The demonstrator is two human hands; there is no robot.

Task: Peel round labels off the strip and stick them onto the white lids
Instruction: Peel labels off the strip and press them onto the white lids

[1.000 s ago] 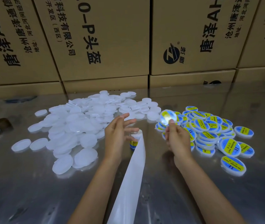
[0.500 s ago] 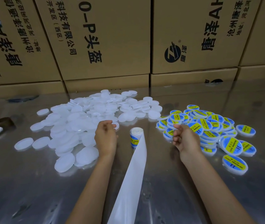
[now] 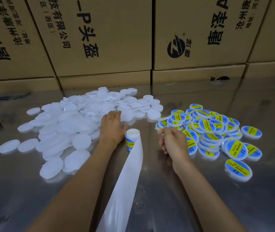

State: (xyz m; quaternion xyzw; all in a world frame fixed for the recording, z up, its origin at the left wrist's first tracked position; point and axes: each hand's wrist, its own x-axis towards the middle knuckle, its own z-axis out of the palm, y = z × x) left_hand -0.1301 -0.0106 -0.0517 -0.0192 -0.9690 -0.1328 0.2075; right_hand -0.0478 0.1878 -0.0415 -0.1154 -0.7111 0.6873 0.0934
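A good many lids are done — the labelled pile [image 3: 213, 131] sits at the right, though the bigger heap of plain white lids [image 3: 76, 124] at the left is still waiting. The label roll [image 3: 131, 139] stands between the hands, its empty strip [image 3: 125, 190] trailing toward the camera. The left hand [image 3: 112, 127] has reached further into the plain heap and lies on a lid there; whether it grasps one I cannot tell. The right hand [image 3: 172, 142] — loosely curled, empty — has barely moved.

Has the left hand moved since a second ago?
Yes. The left hand went from beside the label roll out left to the white lids.
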